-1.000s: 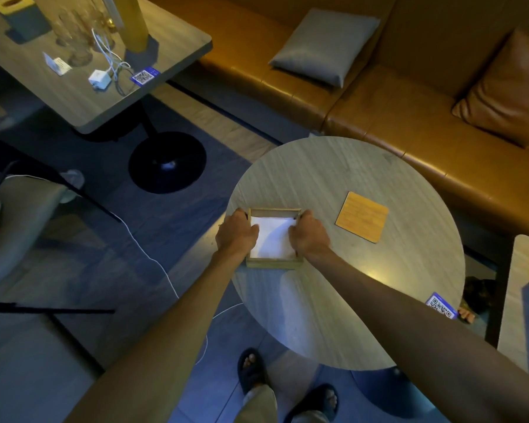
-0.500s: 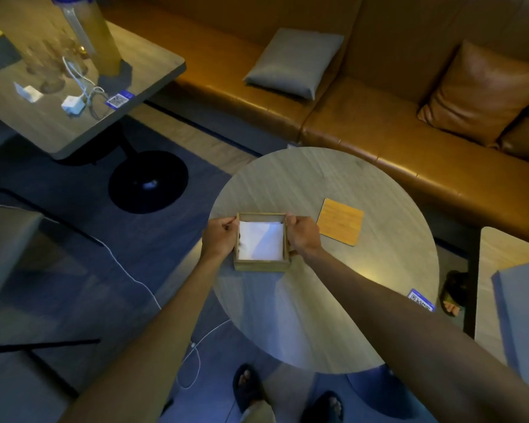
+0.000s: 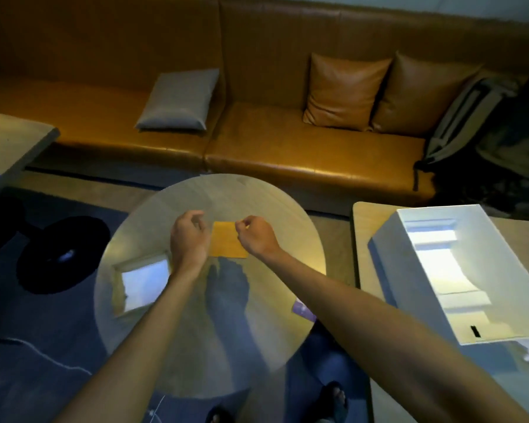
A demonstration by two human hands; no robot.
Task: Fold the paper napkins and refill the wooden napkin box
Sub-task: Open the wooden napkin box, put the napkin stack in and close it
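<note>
No legible text anywhere; purple sticker (image 3: 303, 311) at the round surface's (image 3: 196, 346) right edge too blurred to read.

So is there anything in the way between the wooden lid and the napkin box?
Nothing visible. The wooden lid lies between both hands, and the napkin box sits open, nearer and to its left. Only the left hand and forearm cross the bare round table between them.

Both hands, left (image 3: 189, 239) and right (image 3: 255, 238), off the square wooden napkin box (image 3: 141, 283), now flanking the flat orange-brown wooden lid (image 3: 228, 243), fingers curled at its far corners.
</note>
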